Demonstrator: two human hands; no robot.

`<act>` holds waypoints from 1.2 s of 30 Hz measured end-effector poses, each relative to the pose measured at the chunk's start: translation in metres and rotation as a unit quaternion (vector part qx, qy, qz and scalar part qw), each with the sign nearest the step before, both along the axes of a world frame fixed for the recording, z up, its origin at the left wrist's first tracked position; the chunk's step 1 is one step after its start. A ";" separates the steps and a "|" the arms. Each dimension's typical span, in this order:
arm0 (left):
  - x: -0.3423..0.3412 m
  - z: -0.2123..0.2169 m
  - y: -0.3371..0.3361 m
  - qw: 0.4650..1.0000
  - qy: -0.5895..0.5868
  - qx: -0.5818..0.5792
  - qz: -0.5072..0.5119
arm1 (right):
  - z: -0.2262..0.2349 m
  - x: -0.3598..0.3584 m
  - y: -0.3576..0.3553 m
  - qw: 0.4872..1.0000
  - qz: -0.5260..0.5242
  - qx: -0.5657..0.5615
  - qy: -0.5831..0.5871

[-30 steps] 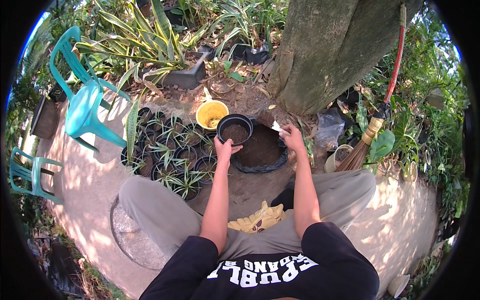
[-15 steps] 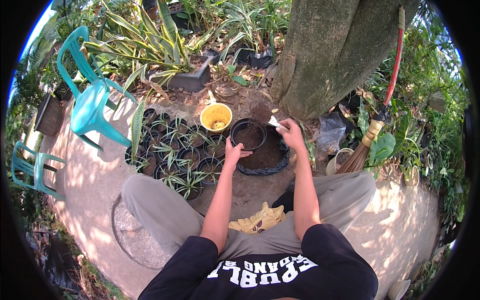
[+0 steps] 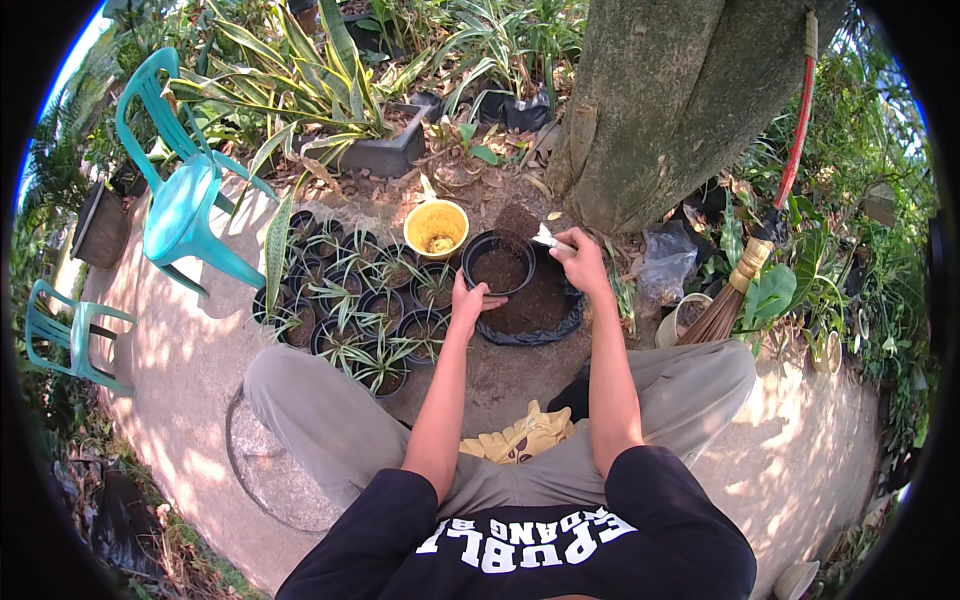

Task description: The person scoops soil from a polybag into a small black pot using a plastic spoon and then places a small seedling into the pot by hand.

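My left hand [image 3: 470,300] grips the near left side of a round black plant pot [image 3: 484,243], with dark soil inside it. My right hand [image 3: 582,262] is closed around a small trowel [image 3: 543,236], its whitish neck showing beyond the fingers. A heap of dark soil [image 3: 517,224] covers the blade, over the pot's far right rim. Under and right of the pot lies a wide black plastic-lined container [image 3: 535,336] of loose soil. A yellow pail [image 3: 433,208] with something pale at its bottom stands just left and beyond the pot.
Several small black pots [image 3: 380,300] with spiky green plants crowd the left. Yellow gloves [image 3: 520,437] lie between my legs. A tree trunk [image 3: 640,110] rises behind, and a stick broom [image 3: 735,295] leans at right. Green chairs [image 3: 185,215] stand far left.
The soil-laden trowel has shifted slightly left and tilted, so its heap now sits over the pot's far rim. My left hand still holds the pot in place.
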State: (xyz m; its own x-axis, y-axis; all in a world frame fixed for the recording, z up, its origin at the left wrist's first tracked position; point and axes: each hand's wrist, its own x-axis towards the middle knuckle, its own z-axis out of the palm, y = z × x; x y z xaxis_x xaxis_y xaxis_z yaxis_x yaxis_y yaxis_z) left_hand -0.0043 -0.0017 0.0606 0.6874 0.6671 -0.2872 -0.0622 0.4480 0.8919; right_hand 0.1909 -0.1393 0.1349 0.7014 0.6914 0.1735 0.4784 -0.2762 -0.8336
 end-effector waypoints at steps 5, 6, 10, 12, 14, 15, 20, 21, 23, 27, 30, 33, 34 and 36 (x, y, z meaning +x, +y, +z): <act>0.001 0.001 -0.001 1.000 -0.003 -0.010 -0.001 | 0.003 -0.006 0.002 1.000 -0.006 -0.002 0.000; 0.001 -0.001 0.000 1.000 -0.004 -0.008 -0.001 | 0.005 -0.007 0.002 1.000 -0.002 -0.006 -0.002; -0.001 -0.003 0.001 1.000 -0.005 -0.018 0.005 | 0.005 -0.009 0.004 1.000 0.007 -0.005 0.005; 0.000 -0.002 -0.002 1.000 -0.012 -0.016 0.011 | 0.001 -0.007 0.006 1.000 -0.003 0.000 -0.004; 0.002 0.000 -0.007 1.000 -0.003 -0.016 0.009 | -0.004 -0.004 0.005 1.000 -0.012 0.001 -0.014; 0.001 -0.002 -0.007 1.000 0.002 -0.016 0.011 | -0.004 -0.005 0.006 1.000 -0.012 0.001 -0.018; -0.004 -0.010 0.008 0.999 -0.022 -0.016 0.044 | -0.010 -0.001 0.006 0.999 -0.007 0.034 0.001; -0.006 -0.008 0.009 0.998 -0.025 -0.007 0.048 | -0.011 0.000 0.006 0.999 -0.007 0.035 0.007; 0.000 -0.007 -0.001 1.000 0.009 -0.014 0.001 | -0.014 0.002 0.004 0.999 -0.010 0.031 0.017; 0.003 -0.004 -0.006 1.000 0.003 0.012 0.027 | -0.018 0.003 0.004 0.999 0.005 0.035 0.011; 0.000 -0.008 -0.002 0.999 -0.017 -0.014 0.038 | -0.024 0.002 0.002 0.999 0.002 0.029 0.021; 0.002 -0.010 0.000 0.998 -0.040 -0.025 0.049 | -0.028 0.004 0.005 0.999 0.006 0.044 0.031; 0.002 -0.010 -0.004 0.998 -0.034 -0.028 0.041 | -0.031 0.006 0.004 0.998 0.010 0.050 0.034; 0.003 -0.011 -0.005 0.998 -0.036 -0.026 0.050 | -0.037 0.007 0.003 0.998 -0.002 0.039 0.046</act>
